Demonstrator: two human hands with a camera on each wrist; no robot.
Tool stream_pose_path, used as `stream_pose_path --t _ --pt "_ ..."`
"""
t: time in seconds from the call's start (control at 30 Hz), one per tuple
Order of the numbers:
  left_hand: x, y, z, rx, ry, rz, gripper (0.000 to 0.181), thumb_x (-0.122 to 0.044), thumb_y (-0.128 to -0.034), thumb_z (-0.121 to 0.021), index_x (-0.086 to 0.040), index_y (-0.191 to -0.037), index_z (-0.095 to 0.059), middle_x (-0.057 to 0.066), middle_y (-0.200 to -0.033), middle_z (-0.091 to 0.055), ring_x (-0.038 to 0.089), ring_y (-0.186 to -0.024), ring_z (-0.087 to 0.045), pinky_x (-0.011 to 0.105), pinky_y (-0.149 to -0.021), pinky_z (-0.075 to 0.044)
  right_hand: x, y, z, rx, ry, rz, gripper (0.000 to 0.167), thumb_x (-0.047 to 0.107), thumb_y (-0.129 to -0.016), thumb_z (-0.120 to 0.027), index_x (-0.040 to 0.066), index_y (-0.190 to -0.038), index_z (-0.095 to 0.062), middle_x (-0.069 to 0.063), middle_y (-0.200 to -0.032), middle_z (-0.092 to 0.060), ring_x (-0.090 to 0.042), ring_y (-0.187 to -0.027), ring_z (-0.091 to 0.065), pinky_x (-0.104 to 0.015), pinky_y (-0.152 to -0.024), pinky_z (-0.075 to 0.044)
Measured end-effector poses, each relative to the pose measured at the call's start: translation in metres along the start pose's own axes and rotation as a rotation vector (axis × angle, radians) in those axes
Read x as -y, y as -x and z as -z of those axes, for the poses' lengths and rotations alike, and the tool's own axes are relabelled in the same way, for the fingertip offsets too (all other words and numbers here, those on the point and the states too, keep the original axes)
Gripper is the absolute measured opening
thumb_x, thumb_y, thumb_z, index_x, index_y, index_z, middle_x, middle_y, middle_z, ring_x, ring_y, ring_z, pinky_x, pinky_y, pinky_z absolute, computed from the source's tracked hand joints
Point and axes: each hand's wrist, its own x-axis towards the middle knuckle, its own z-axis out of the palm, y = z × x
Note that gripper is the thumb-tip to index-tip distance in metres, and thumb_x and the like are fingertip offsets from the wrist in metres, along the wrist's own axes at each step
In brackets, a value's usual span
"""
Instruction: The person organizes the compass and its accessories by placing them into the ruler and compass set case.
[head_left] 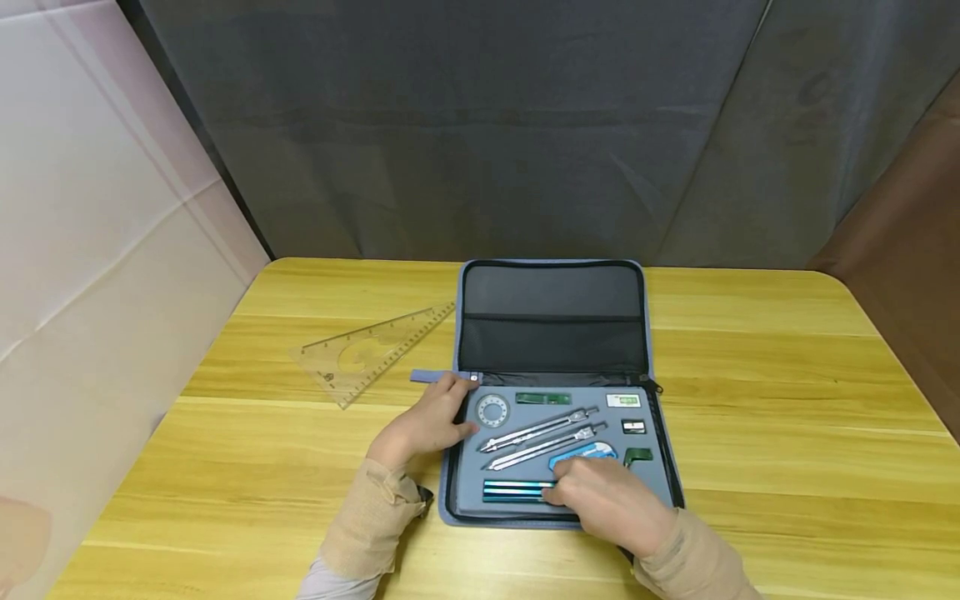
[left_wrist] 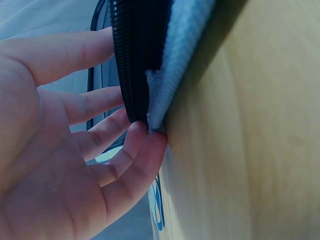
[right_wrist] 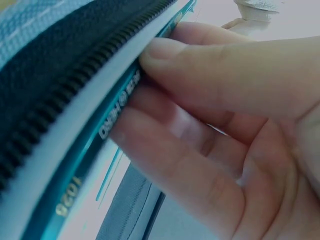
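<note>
A zippered case (head_left: pixel 460 333) lies unfolded on the table, its grey insert holding drawing tools. My left hand (head_left: pixel 431 417) touches the case's left edge; in the left wrist view its fingers (left_wrist: pixel 90 105) are spread and loosely bent along the zipper and fabric rim. At the front of the insert lie dark green pencils (head_left: pixel 513 492). Over their right end, my right hand (head_left: pixel 611 504) pinches a green pencil (right_wrist: pixel 95 140) between thumb and fingers, its lettering visible in the right wrist view. A blue cutter (head_left: pixel 588 451) lies just beyond this hand, partly covered.
A clear triangular ruler (head_left: pixel 397 350) lies left of the case. The insert also holds two metal compasses (head_left: pixel 536 429), a round disc (head_left: pixel 492 411), a green piece (head_left: pixel 543 399), an eraser (head_left: pixel 622 401) and a sharpener (head_left: pixel 633 427). A dark curtain (head_left: pixel 450 125) hangs behind.
</note>
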Motion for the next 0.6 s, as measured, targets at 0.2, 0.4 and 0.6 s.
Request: stream_pose_path --t 0.2,0.4,0.6 --pt "-0.0004 0.0008 0.0006 0.0 0.013 0.0 0.055 -0.018 -0.084 -0.064 0.0 -0.131 -0.042 0.018 -0.125 -0.04 0.034 -0.116 -0.039 0.045 -0.098 -0.035 0.0005 -0.0009 0.0002 0.013 0.021 0.014 0.039 -0.015 -0.059 -0.068 0.02 -0.077 -0.073 0.008 -0.063 -0.048 -0.006 -0.058 -0.051 -0.019 -0.046 -0.042" --pt "-0.0006 0.0009 0.0006 -0.001 0.014 0.001 0.055 -0.017 -0.084 -0.064 0.0 -0.131 -0.042 0.017 -0.124 -0.041 0.034 -0.116 -0.039 0.045 -0.098 -0.035 0.0014 -0.0018 0.0005 0.012 0.038 0.025 0.035 -0.014 -0.059 -0.068 0.018 -0.074 -0.071 0.008 -0.063 -0.049 -0.006 -0.059 -0.052 -0.02 -0.049 -0.044" --pt "-0.0004 0.0008 0.0005 0.0 0.011 0.002 0.055 -0.017 -0.0841 -0.064 0.0 -0.131 -0.042 0.017 -0.124 -0.041 0.034 -0.116 -0.039 0.045 -0.098 -0.035 0.002 -0.0019 -0.0003 -0.017 -0.013 0.014 0.037 -0.016 -0.058 -0.066 0.018 -0.071 -0.07 0.009 -0.062 -0.049 -0.005 -0.06 -0.053 -0.019 -0.05 -0.044"
